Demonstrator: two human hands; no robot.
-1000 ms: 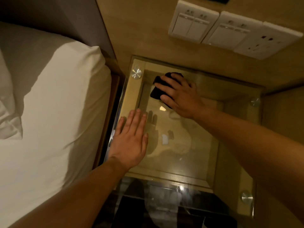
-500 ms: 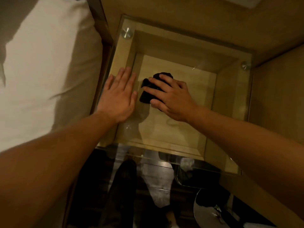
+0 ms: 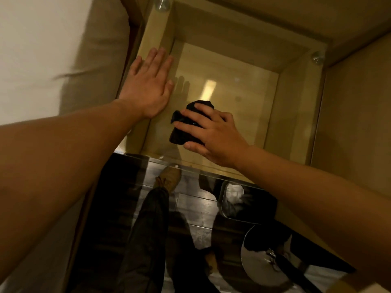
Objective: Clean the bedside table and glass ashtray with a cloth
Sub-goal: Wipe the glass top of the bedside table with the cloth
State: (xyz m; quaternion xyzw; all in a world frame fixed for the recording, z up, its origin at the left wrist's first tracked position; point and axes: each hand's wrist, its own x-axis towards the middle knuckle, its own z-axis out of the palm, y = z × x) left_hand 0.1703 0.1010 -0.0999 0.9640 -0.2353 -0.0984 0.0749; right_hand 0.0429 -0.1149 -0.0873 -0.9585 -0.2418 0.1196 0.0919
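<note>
At the far left lies a bed [image 3: 31, 49] under white bedding, its edge running just beside the left side of the bedside table. The left hand [image 3: 148, 85] rests flat, palm down, on the left edge of the glass tabletop [image 3: 249, 66], fingers straight and close together, pointing toward the far side, gripping nothing. Its shadow shows on the wooden shelf below the glass, just right of the thumb. A round metal stud [image 3: 161, 4] fixes the glass at the far left corner. Right of the left hand and nearer, the black cloth [image 3: 186, 125] sits bunched on the glass toward the near edge of the tabletop. The right hand [image 3: 211, 132] lies on top of it, fingers spread and curled over the cloth, thumb at its near side, pressing it to the glass. A bright streak of reflected light lies on the glass just beyond the cloth. Farther right, a second metal stud [image 3: 317, 58] marks the far right corner, with a wooden wall panel [image 3: 359, 123] beside the table. Below the near edge of the glass, a dark floor [image 3: 196, 206], a trouser leg [image 3: 148, 218] and a tan shoe [image 3: 169, 178] show. The glass ashtray cannot be told apart anywhere here.
</note>
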